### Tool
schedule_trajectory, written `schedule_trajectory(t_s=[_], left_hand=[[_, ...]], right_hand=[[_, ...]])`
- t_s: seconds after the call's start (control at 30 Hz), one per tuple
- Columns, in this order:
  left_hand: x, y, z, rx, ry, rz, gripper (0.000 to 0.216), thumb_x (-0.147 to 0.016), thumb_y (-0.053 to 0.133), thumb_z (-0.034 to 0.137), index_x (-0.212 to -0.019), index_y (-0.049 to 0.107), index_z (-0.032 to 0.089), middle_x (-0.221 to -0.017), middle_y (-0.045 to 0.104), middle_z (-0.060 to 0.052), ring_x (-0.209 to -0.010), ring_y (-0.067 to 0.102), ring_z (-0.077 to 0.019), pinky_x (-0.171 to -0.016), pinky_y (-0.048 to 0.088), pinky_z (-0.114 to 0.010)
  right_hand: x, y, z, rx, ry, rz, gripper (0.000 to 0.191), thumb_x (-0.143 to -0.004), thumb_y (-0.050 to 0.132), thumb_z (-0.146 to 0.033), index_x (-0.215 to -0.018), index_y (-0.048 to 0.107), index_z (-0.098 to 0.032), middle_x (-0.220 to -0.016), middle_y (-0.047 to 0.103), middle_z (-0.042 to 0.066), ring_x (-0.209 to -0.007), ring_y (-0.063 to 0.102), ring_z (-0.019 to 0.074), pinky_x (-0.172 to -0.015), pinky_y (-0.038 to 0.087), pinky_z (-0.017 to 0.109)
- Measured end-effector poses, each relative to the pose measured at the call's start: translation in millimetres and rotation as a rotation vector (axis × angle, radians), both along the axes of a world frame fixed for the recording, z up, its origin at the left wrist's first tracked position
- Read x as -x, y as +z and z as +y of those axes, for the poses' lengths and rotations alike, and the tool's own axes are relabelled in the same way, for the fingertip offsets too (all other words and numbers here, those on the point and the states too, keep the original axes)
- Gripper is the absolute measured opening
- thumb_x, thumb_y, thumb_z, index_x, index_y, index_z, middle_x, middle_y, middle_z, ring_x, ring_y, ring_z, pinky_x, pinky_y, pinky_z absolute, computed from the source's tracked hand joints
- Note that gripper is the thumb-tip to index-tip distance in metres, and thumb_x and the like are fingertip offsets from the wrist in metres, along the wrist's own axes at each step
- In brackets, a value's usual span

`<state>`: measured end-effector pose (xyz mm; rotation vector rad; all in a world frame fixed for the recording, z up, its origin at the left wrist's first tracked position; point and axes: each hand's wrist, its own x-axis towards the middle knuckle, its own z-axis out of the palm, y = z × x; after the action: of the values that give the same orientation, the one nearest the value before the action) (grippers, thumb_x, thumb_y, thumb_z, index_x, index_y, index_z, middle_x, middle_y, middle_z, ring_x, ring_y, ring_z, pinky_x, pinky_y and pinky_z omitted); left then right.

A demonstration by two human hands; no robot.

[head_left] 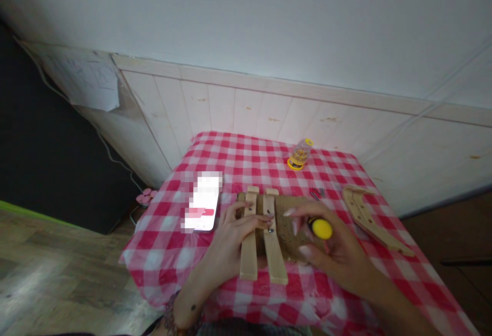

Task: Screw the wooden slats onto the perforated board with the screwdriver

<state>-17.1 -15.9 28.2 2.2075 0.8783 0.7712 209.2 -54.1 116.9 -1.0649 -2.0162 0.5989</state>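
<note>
My left hand (232,241) reaches across a wooden strip (249,261), fingertips touching it and a second wooden strip (278,261). Both strips lie side by side on a brown board (286,236) dotted with small holes. A screw (270,231) shows in the right-hand strip, just below my left fingertips. Over the board's right side, my right hand (334,254) has a short yellow-and-black handle (322,229), seemingly a screwdriver, lodged among its fingers. Its thumb and index finger stand apart, and the tool's tip is hidden.
A phone (203,202) lies left on the checked tablecloth (238,156). Behind stands a clear bit case (301,154) with yellow ends. Loose screws (315,195) lie near the board. Curved wooden pieces (363,215) rest at the right. A white panelled wall (249,105) borders the table.
</note>
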Motion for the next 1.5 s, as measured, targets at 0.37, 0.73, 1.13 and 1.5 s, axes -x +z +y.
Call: schedule_trajectory(t_s=[0.37, 0.73, 1.13, 1.5], left_hand=[[-0.9, 4.8, 0.2, -0.029, -0.014, 0.0, 0.046, -0.073, 0.086, 0.036, -0.116, 0.069, 0.029, -0.131, 0.072, -0.005, -0.13, 0.05, -0.0347, -0.117, 0.031, -0.057], [-0.2, 4.8, 1.6, -0.01, -0.03, 0.007, 0.048, -0.074, 0.085, 0.04, -0.116, 0.068, 0.028, -0.132, 0.072, -0.007, -0.132, 0.051, -0.0354, -0.118, 0.029, -0.056], [0.7, 7.0, 2.3, -0.012, -0.036, 0.014, 0.045, -0.075, 0.085, 0.044, -0.113, 0.069, 0.025, -0.131, 0.073, -0.007, -0.132, 0.049, -0.0356, -0.117, 0.032, -0.056], [-0.5, 5.3, 1.3, -0.058, -0.024, 0.024, 0.043, -0.072, 0.087, 0.037, -0.109, 0.068, 0.027, -0.133, 0.072, -0.005, -0.132, 0.052, -0.0347, -0.116, 0.034, -0.055]], right_hand=[[-3.8, -50.0, 18.0, -0.196, 0.123, -0.462, 0.034, -0.092, 0.048, -0.003, -0.11, 0.071, -0.022, -0.103, 0.079, 0.009, -0.095, 0.078, 0.0227, -0.086, 0.066, 0.036], [-7.2, -55.5, 16.3, -0.127, 0.02, -0.287, 0.049, -0.069, 0.042, 0.003, -0.101, 0.066, -0.024, -0.1, 0.08, 0.007, -0.096, 0.078, 0.0215, -0.086, 0.064, 0.035], [-1.6, -56.4, 17.5, -0.364, 0.073, -0.492, 0.034, -0.101, 0.039, -0.01, -0.103, 0.073, -0.019, -0.094, 0.081, 0.011, -0.088, 0.08, 0.0233, -0.079, 0.067, 0.035], [4.6, -50.7, 18.9, -0.424, 0.073, -0.445, 0.041, -0.107, 0.035, -0.014, -0.093, 0.075, -0.018, -0.089, 0.08, 0.009, -0.082, 0.08, 0.0187, -0.075, 0.067, 0.029]])
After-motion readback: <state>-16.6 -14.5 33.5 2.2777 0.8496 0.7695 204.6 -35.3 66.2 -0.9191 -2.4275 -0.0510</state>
